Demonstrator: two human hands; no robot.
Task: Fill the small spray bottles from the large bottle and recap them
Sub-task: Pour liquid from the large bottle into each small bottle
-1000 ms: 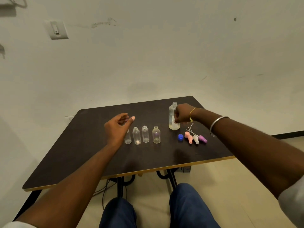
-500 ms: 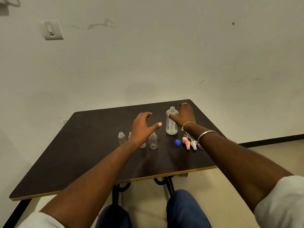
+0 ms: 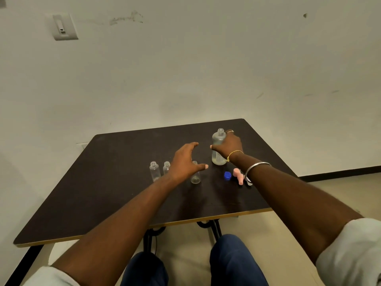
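On the dark table (image 3: 103,193) at centre frame, uncapped small spray bottles (image 3: 155,171) stand upright in a row, apparently empty. The left hand (image 3: 185,162) hovers over them, fingers spread, holding nothing. Just right, the right hand (image 3: 228,145) wraps the upright, open large bottle (image 3: 218,139), which appears to hold pale liquid and would pour leftward. A blue cap (image 3: 227,175) and pink spray tops (image 3: 238,176) lie lower right.

The dark tabletop (image 3: 103,193) carries a row of uncapped small clear bottles (image 3: 155,172), the large bottle (image 3: 217,141) upright at far right, and a blue cap (image 3: 227,175) beside pink spray tops (image 3: 238,176).
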